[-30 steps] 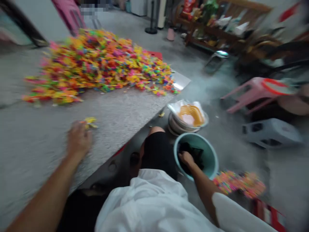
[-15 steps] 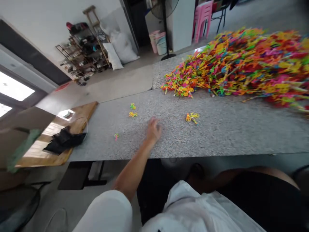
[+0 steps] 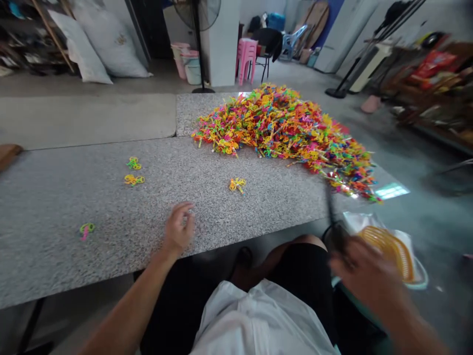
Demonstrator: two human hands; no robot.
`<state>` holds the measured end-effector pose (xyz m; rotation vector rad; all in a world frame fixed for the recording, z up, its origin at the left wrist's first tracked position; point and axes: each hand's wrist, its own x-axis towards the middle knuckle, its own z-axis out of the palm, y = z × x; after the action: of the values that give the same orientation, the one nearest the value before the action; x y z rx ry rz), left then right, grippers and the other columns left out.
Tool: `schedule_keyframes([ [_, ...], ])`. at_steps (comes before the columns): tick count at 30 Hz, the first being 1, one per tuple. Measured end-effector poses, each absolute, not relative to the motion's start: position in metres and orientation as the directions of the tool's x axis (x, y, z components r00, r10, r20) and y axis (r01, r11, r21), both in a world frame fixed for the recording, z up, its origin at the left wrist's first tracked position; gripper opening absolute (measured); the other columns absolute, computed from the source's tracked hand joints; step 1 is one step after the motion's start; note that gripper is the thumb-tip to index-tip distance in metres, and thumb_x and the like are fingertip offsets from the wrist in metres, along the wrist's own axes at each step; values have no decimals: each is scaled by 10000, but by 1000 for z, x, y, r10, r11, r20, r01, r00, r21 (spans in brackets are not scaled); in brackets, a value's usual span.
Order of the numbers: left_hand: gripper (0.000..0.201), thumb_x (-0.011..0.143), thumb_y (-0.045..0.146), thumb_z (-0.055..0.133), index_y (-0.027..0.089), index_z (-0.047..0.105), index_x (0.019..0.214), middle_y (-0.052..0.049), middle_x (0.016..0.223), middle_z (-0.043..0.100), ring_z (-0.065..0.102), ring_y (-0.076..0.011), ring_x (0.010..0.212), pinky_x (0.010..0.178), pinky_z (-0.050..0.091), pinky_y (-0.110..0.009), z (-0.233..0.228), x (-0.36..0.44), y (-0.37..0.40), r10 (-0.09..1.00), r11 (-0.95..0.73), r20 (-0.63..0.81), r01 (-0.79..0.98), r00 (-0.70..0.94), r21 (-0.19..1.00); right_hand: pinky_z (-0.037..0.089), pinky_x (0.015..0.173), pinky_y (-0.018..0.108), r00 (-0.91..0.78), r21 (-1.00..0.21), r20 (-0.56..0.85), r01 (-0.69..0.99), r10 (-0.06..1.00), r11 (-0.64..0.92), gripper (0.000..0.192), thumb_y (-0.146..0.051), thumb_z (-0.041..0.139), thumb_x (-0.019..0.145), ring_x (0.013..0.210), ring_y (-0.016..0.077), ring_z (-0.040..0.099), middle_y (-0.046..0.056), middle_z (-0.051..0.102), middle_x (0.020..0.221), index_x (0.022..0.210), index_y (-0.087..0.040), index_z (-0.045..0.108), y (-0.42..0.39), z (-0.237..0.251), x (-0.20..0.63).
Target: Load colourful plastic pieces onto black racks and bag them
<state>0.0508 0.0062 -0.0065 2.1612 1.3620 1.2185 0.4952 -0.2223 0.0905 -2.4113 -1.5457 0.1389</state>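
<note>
Four loose colourful clusters (image 3: 134, 180) and one heap (image 3: 273, 128) on a desk (image 3: 199, 217).
One left hand (image 3: 179, 230), one right hand (image 3: 369, 271), two white sacks (image 3: 116, 47).

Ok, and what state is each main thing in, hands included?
Left hand: fingers half curled, nothing visible in them.
Right hand: blurred, closed on a blurred black object.
Multicoloured plastic pieces: heaped on the grey speckled tabletop.
Four small bright clusters: loose, apart from the heap.
Pink plastic stools: stacked.
Yellow plastic basket: partly hidden.
</note>
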Motion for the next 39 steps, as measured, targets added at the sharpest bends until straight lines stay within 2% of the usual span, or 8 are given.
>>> schedule_keyframes([
  [2, 360, 1069, 340, 517, 245, 631, 1397, -128, 1446, 673, 644, -274, 1361, 1107, 609, -497, 2, 84, -1, 794, -605, 514, 512, 326, 610, 604, 849, 453, -44, -219, 45, 974, 998, 52, 200, -230, 735, 878, 879, 290, 687, 107, 683, 881, 716, -303, 644, -170, 78, 430],
  [4, 449, 1086, 339, 482, 262, 551, 1522, -137, 1554, 602, 571, -275, 1463, 1220, 524, -528, 5, 103, -6, 755, -655, 508, 487, 414, 577, 585, 789, 402, -407, -181, 15, 897, 913, 403, 102, -187, 677, 894, 881, 271, 679, 87, 686, 870, 819, -254, 692, -136, 65, 371],
  [9, 489, 1092, 404, 490, 235, 558, 1546, -149, 1581, 588, 544, -291, 1488, 1254, 476, -541, -12, 93, -3, 757, -651, 366, 573, 541, 498, 539, 791, 352, -661, -139, -54, 747, 749, 650, 126, -298, 677, 1013, 972, 258, 684, 101, 741, 1015, 961, -195, 725, -103, 41, 314],
  [14, 444, 1064, 431, 545, 245, 660, 1451, -129, 1562, 623, 516, -315, 1499, 1289, 398, -589, -25, 73, 6, 725, -684, 261, 619, 638, 386, 498, 809, 295, -171, -252, -36, 955, 985, 157, 336, -438, 525, 1125, 923, 215, 721, 87, 782, 1005, 1032, -193, 735, -22, 40, 341],
  [18, 418, 1063, 446, 555, 217, 692, 1385, -145, 1518, 639, 533, -329, 1465, 1289, 387, -595, -21, 81, 6, 759, -648, 248, 668, 601, 364, 500, 887, 284, 170, -234, -79, 955, 982, -184, 372, -455, 594, 1084, 1130, 251, 731, 167, 769, 1270, 1258, -152, 721, 56, 36, 354],
  [23, 534, 1046, 520, 585, 218, 639, 1483, -180, 1596, 551, 465, -373, 1521, 1283, 382, -628, -23, 92, 2, 794, -608, 282, 714, 539, 348, 521, 856, 275, 199, -269, -170, 933, 965, -240, 210, -320, 645, 1022, 1068, 258, 763, 143, 815, 1098, 1027, -162, 782, 93, 29, 347],
  [30, 566, 1055, 544, 552, 266, 595, 1545, -156, 1663, 513, 394, -388, 1583, 1299, 320, -668, -29, 96, 1, 797, -604, 241, 720, 554, 343, 511, 550, 194, 70, -847, -284, 449, 956, -284, 200, -316, 653, 1017, 591, 128, 674, 28, 739, 718, 895, -163, 687, 89, 28, 291],
  [39, 545, 1040, 512, 597, 275, 604, 1531, -139, 1632, 538, 426, -383, 1560, 1299, 332, -645, -23, 98, -1, 807, -590, 228, 718, 545, 369, 550, 773, 248, 19, -614, -197, 777, 980, -138, 151, -303, 705, 1027, 803, 172, 766, 86, 816, 956, 1019, -153, 703, 88, 23, 262],
])
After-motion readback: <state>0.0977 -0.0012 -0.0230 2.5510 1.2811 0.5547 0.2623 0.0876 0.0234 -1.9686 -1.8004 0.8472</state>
